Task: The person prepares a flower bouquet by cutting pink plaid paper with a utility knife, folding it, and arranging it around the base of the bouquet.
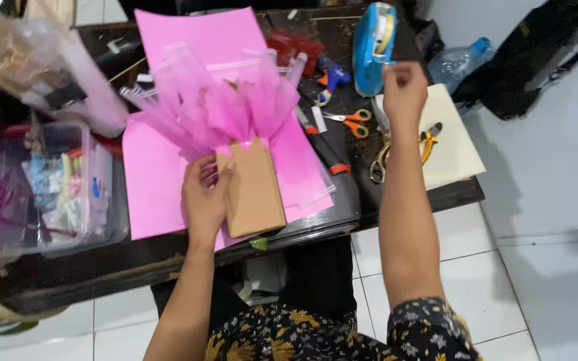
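I see a clear plastic box (105, 200) holding small packets. My left hand (203, 197) grips the brown paper wrap (254, 190) stuffed with pink tissue (219, 100) on the pink sheet (152, 194); my right hand (403, 90) pinches tape at the blue tape dispenser (372, 47).

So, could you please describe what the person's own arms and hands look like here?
Both forearms are bare, and the left hand and right hand wear no gloves; no rings or watch are visible. A short dark fabric sleeve with a yellow-and-white floral print covers the right upper arm, matching the garment below.
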